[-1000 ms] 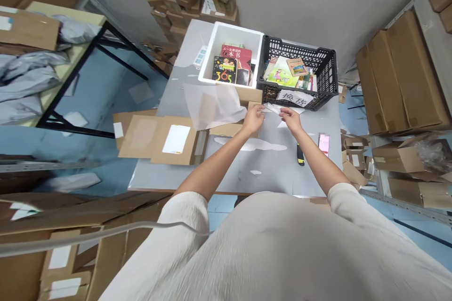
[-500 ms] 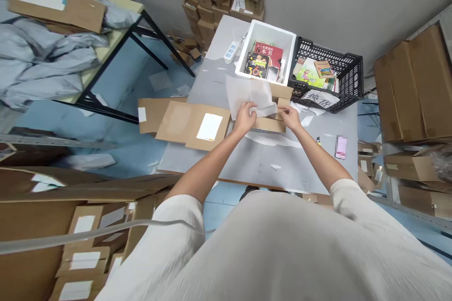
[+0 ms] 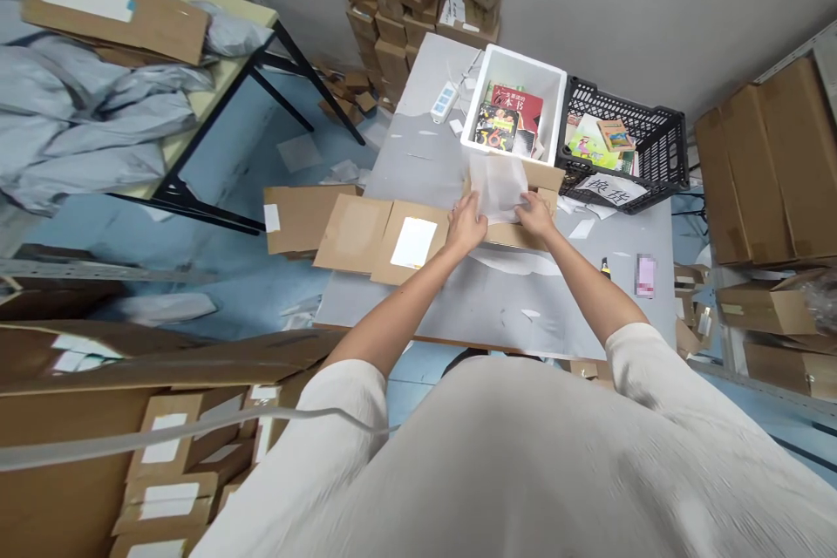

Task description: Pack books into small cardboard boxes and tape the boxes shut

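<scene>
A thin, whitish, translucent sheet (image 3: 498,185) lies over an open cardboard box (image 3: 516,235) on the grey table. My left hand (image 3: 466,224) is closed on the sheet's left edge, beside the box's left side. At the right edge, the bent fingers of my right hand (image 3: 534,214) pinch the same sheet, close to the box's right wall. The sheet covers most of the box's opening, so what lies inside is hidden. Left of the box, a flattened cardboard piece with a white label (image 3: 413,242) reaches past the table's edge.
Behind the box stand a white foam bin (image 3: 555,118) with books and a black plastic crate (image 3: 677,144) with more books. A pink phone-like item (image 3: 645,275), a small yellow-black tool (image 3: 605,268) and a power strip (image 3: 444,102) lie on the table (image 3: 471,305). Stacked cartons (image 3: 392,61) stand behind.
The sheet, earlier raised and off to the left, now lies across the box. My right hand has moved from the box's flap to the sheet's edge. The view has shifted slightly.
</scene>
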The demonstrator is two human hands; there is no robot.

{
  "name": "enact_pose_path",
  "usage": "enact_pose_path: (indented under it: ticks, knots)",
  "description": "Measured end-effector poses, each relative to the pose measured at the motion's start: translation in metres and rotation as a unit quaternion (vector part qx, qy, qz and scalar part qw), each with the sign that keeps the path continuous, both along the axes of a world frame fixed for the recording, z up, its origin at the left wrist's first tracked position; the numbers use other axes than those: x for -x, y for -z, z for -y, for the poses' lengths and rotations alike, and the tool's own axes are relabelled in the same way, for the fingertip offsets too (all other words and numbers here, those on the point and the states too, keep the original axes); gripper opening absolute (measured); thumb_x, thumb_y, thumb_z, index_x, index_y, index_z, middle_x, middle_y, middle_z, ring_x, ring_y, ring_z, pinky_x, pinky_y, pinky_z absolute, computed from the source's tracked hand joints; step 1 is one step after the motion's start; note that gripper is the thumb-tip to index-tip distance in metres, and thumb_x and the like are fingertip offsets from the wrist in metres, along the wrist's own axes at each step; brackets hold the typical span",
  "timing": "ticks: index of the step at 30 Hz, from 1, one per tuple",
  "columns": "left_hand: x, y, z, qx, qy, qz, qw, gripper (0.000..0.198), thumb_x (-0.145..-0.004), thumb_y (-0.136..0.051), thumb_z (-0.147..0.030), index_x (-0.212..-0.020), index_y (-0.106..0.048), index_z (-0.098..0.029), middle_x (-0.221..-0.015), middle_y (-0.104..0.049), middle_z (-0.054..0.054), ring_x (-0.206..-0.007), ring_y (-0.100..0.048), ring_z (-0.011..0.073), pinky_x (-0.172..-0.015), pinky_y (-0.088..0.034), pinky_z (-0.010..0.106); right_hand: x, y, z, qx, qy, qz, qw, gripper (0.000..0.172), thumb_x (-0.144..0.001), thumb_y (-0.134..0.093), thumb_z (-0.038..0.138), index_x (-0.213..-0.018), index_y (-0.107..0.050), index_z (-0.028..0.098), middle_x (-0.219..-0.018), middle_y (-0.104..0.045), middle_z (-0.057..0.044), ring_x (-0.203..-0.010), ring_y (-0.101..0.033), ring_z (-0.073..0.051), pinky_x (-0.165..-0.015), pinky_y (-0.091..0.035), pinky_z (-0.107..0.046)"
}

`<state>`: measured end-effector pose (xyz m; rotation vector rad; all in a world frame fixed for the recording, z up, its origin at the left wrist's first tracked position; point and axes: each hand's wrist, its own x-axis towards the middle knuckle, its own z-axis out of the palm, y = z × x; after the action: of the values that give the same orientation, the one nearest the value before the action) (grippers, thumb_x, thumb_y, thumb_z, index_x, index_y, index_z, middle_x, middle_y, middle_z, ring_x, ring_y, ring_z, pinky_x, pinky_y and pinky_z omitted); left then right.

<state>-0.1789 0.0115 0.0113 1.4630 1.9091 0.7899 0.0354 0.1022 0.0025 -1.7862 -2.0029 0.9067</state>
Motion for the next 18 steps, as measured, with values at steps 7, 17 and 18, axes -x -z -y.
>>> enact_pose_path:
  ticks: [7, 17, 18]
  knots:
    - [-0.03, 0.015, -0.02, 0.018, 0.156, -0.011, 0.987, 0.055, -0.095, -0.057, -0.019, -0.148, -0.069, -0.025, -0.157, -0.074, 0.017, -0.151, -0.065, 0.04, -0.129, -0.045, 0.064, -0.011, -0.003, 0.026, 0.049, -0.052, 0.081, 0.994, 0.025, -0.097, -0.073, 0.033, -0.116, -0.088, 0.026, -0.137, -0.08, -0.016, -0.145, -0.057, -0.048, -0.127, -0.039, -0.07]
    - [-0.055, 0.017, -0.041, 0.045, 0.214, -0.13, 0.967, 0.031, -0.103, -0.055, -0.032, -0.118, -0.079, -0.019, -0.114, -0.087, 0.02, -0.13, -0.075, 0.0442, -0.131, -0.028, 0.069, -0.049, -0.01, 0.034, -0.013, 0.001, 0.111, 0.994, 0.043, -0.101, -0.06, 0.029, -0.138, -0.081, 0.023, -0.163, -0.06, -0.017, -0.148, -0.053, -0.044, -0.129, -0.044, -0.065]
    - [-0.052, 0.014, -0.04, 0.019, 0.207, -0.125, 0.97, 0.031, -0.103, -0.055, -0.031, -0.116, -0.08, -0.019, -0.115, -0.086, 0.021, -0.133, -0.073, 0.0444, -0.132, -0.028, 0.069, -0.053, -0.009, 0.033, -0.016, 0.018, 0.113, 0.993, 0.045, -0.099, -0.061, 0.028, -0.14, -0.079, 0.023, -0.167, -0.057, -0.018, -0.151, -0.051, -0.045, -0.129, -0.043, -0.067]
